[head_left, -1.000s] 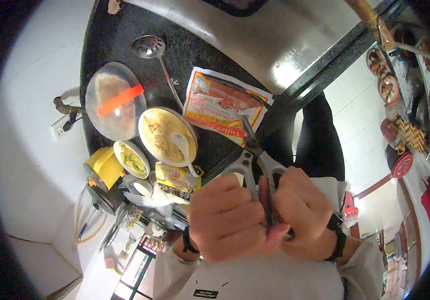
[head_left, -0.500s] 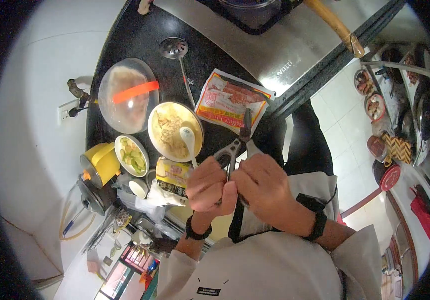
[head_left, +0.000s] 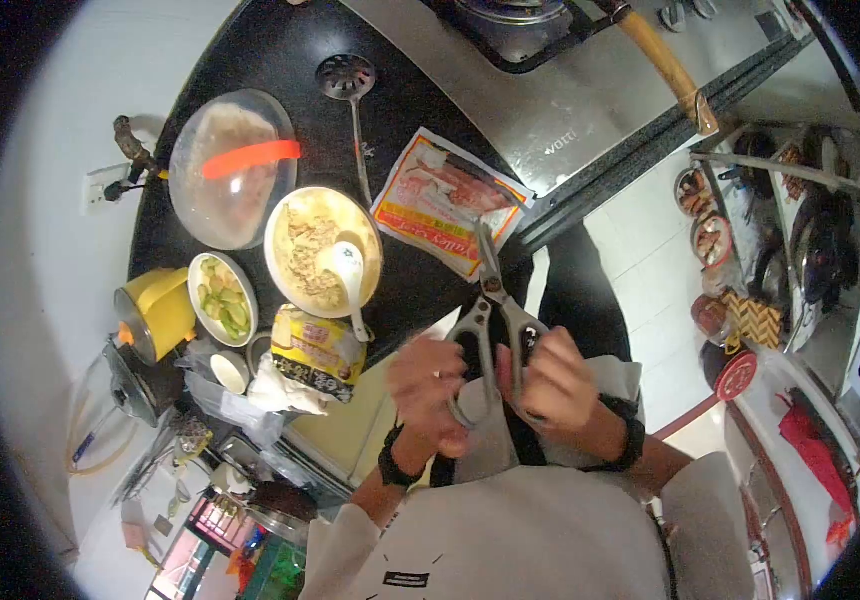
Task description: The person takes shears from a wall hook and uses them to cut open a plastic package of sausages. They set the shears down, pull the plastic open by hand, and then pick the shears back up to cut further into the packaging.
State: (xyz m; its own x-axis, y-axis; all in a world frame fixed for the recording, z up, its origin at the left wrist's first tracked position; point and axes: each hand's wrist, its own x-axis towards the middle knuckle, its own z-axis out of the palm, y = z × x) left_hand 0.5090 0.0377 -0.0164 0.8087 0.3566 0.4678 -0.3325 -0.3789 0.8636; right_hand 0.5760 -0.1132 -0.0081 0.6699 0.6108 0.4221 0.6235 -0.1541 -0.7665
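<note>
Both hands hold a pair of scissors (head_left: 491,305) in front of the person's chest, just off the edge of the dark counter (head_left: 280,60). The left hand (head_left: 432,385) is curled around the left grey handle, and the right hand (head_left: 553,383) is curled around the right one. The fingers of both are closed on the metal, not spread. The handles stand a little apart, while the blades look nearly together, though the view is too small to be sure.

The long axis of the scissors runs straight away from the body, handles low and tip high in the head view. The tip lies over the near edge of a red and yellow sausage packet (head_left: 440,195), which lies flat on the counter just beyond the hands. Whether the blade touches the packet cannot be told. Both hands are about equally near to it.

To the left of the packet stands a bowl of food (head_left: 302,232) with a white spoon (head_left: 346,268) in it. Further left are a small dish of green slices (head_left: 222,300) and a glass lid (head_left: 233,180). The stove (head_left: 570,90) lies beyond the packet.
</note>
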